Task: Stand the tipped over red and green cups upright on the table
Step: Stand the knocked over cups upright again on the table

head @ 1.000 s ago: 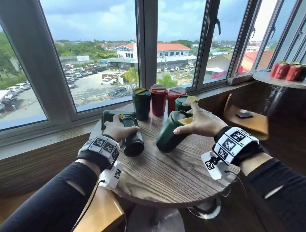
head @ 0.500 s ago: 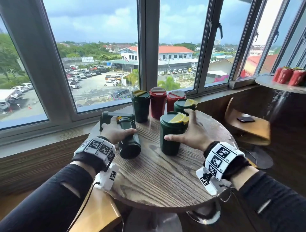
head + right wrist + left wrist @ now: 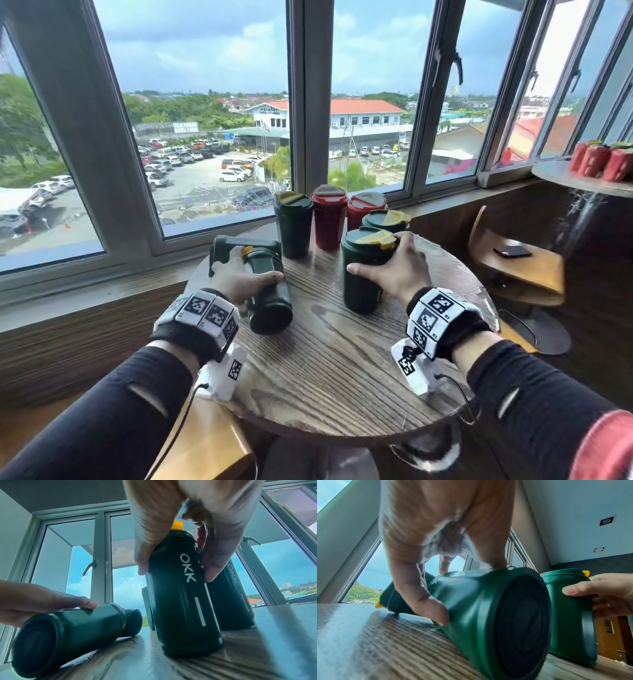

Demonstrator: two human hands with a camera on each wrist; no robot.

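- Left hand (image 3: 239,277) lay over a tipped green cup (image 3: 267,291) near the bench's (image 3: 329,370) left edge, fingers (image 3: 423,599) curled round its body.
- Cup's long axis ran from the near edge toward the window; dark base faced the person, lid end pointed away (a second tipped green cup (image 3: 239,245) lay behind it, crosswise).
- Right hand (image 3: 394,270) wrapped an upright green cup (image 3: 363,274) mid-bench, thumb and fingers (image 3: 216,563) on opposite sides.
- Judgement: left hand is nearer; the lid end must swing up, pivoting on the base.
- Four other cups stood upright at the far edge.
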